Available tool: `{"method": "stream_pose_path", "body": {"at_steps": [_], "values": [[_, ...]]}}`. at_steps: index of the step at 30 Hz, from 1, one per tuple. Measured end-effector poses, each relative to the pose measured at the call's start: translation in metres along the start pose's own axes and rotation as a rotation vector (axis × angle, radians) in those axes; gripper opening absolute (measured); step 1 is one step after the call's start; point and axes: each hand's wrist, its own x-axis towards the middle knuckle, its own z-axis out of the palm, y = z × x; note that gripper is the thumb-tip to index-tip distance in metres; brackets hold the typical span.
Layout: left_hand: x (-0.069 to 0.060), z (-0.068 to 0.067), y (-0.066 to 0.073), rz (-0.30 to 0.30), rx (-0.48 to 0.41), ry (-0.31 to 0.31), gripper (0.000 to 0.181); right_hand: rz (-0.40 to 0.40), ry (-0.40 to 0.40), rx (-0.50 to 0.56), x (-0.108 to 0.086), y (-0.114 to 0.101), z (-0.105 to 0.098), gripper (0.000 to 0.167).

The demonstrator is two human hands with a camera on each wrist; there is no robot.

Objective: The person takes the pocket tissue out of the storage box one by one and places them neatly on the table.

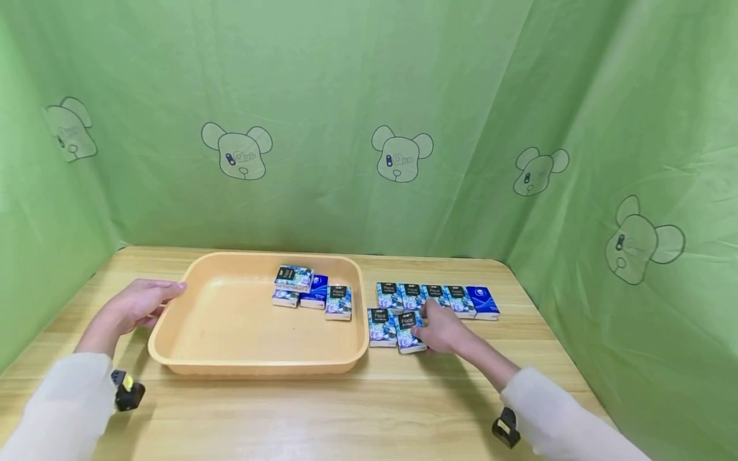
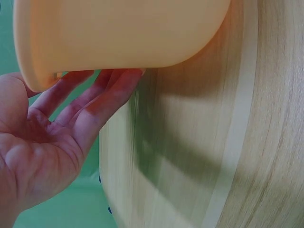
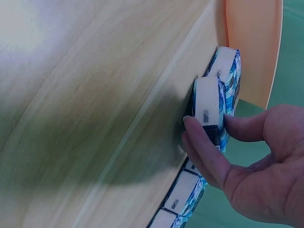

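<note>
My left hand (image 1: 141, 302) holds the left rim of a peach plastic tray (image 1: 259, 368), thumb over the edge and fingers against the outer wall, as the left wrist view shows. My right hand (image 1: 442, 330) pinches a small floral tissue pack (image 1: 408, 326) between thumb and fingers; in the right wrist view this pack (image 3: 207, 99) is slightly tilted. Just left of it, beside the tray, lies another floral tissue pack (image 1: 382, 326). Inside the tray, towards its right, several packs sit, including a blue tissue pack (image 1: 314, 291) and a floral one on top (image 1: 294, 277).
Behind my right hand runs a row of several floral packs (image 1: 389, 296), with a blue pack (image 1: 483, 302) at its right end. The wooden table (image 1: 323, 416) bears everything. Green curtains (image 1: 323, 211) with bear-head prints enclose the back and sides.
</note>
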Motion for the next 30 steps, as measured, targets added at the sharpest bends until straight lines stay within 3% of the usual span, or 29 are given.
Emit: {"method": "stream_pose_path", "body": {"at_steps": [11,18,30], "values": [[-0.0010,-0.0004,0.0001,-0.006,0.007,-0.004,0.074,-0.023,0.000,-0.003,-0.0035,-0.0009,-0.0054,0.047],[-0.0001,-0.0010,-0.0006,-0.010,0.010,0.002,0.074,-0.061,-0.010,-0.079,-0.0056,-0.0061,-0.0073,0.046],[0.0005,-0.0015,0.0002,-0.017,0.019,0.003,0.074,-0.057,0.000,-0.020,-0.0032,-0.0072,-0.0003,0.047]]}}
